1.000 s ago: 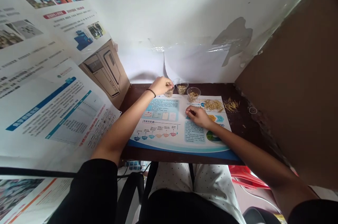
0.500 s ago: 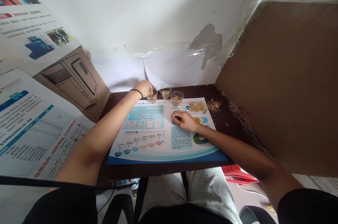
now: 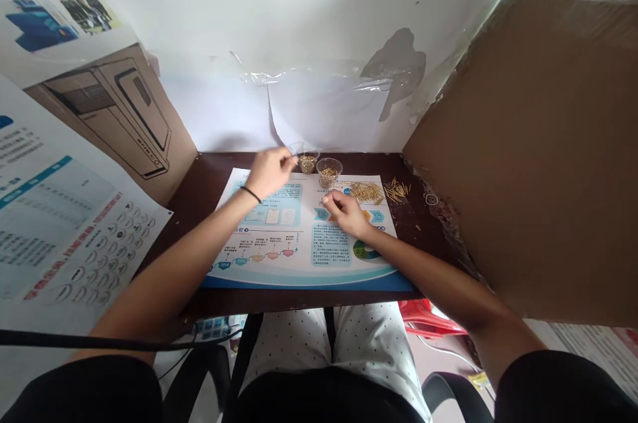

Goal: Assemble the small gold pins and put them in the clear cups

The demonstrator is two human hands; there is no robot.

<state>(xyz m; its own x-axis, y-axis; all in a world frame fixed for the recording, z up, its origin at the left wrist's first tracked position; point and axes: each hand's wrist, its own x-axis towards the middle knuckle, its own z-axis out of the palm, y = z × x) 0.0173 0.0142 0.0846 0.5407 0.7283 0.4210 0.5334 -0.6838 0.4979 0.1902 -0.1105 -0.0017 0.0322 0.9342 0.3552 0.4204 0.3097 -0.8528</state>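
Observation:
My left hand [image 3: 272, 171], with a black band at the wrist, is above the back left of the printed sheet, thumb and fingers pinched together. Its fingertips are beside the small clear cups; what they hold, if anything, is too small or blurred to name. A cup of small gold-coloured pieces [image 3: 308, 162] stands just right of them, partly overlapped by a blurred clear rim. Another clear cup [image 3: 329, 173] holds similar pieces. My right hand [image 3: 347, 215] rests over the sheet in front of that cup, thumb and forefinger closed; their content cannot be made out.
Thin gold-coloured pins [image 3: 366, 193] lie in a row on the sheet [image 3: 269, 271]. More loose pins [image 3: 397, 190] are scattered on the dark table [image 3: 428, 253] to the right. A white wall [image 3: 329, 107] closes the back, cardboard panels [image 3: 543, 163] the sides.
My left hand has drawn back from the leftmost cup and now covers where it stood. My right hand remains pinched near the right cup. The whole view has shifted slightly.

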